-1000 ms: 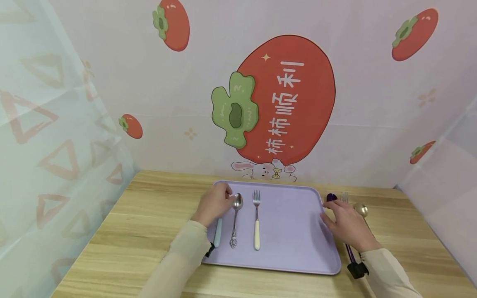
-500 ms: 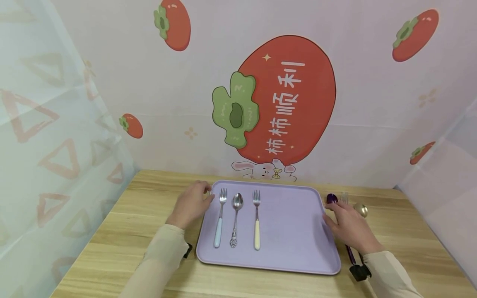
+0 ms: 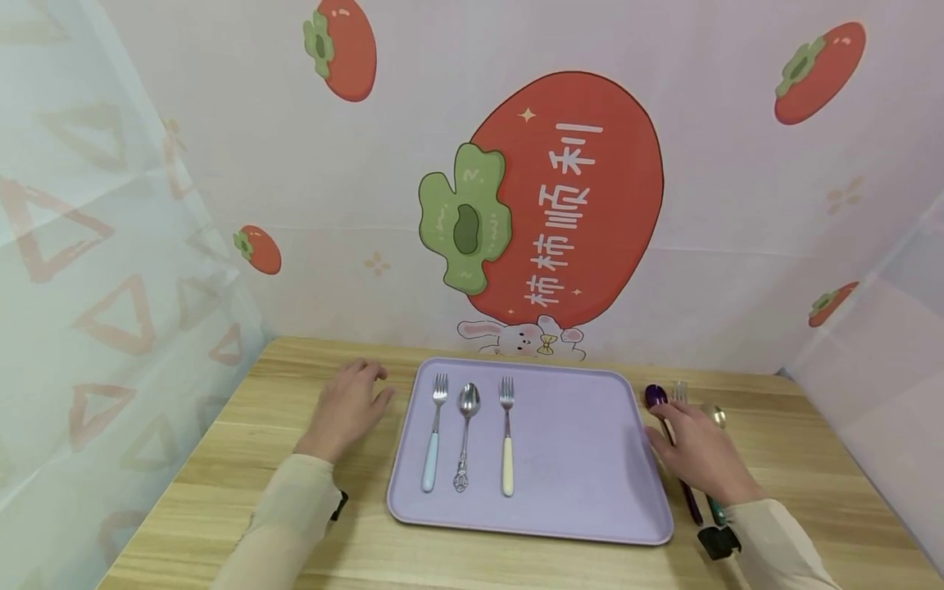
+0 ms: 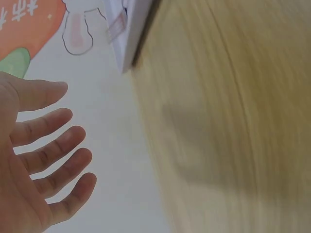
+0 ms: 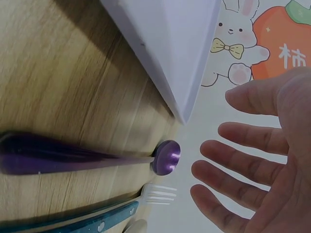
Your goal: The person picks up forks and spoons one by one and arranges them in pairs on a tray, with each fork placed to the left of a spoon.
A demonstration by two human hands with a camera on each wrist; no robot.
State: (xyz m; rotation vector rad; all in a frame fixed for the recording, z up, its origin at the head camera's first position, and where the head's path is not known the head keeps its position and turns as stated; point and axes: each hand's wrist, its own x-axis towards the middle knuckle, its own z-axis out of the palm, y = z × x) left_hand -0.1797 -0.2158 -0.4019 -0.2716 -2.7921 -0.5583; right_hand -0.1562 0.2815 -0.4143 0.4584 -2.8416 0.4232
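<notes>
My left hand (image 3: pixel 347 410) hovers left of the lilac tray (image 3: pixel 583 459), apart from its rim and holding nothing. In the left wrist view its fingers (image 4: pixel 53 150) are spread and loosely bent. On the tray lie a fork with a light blue handle (image 3: pixel 430 463), a silver spoon (image 3: pixel 469 400) and a fork with a cream handle (image 3: pixel 508 467). Right of the tray, my right hand (image 3: pixel 704 455) is above a purple spoon (image 3: pixel 655 397), a teal-handled fork (image 5: pixel 109 218) and a gold-coloured spoon (image 3: pixel 715 414), partly hiding them. The right wrist view shows its fingers relaxed, gripping nothing.
The wooden table (image 3: pixel 243 459) extends around the tray. Behind it stands a backdrop (image 3: pixel 332 205) printed with persimmons and a rabbit, and pale side sheets (image 3: pixel 111 328) flank both sides. The tray's right half is bare.
My left hand has moved left, from over the light blue fork to beyond the tray's left edge. My right hand has shifted slightly right, off the tray's right rim.
</notes>
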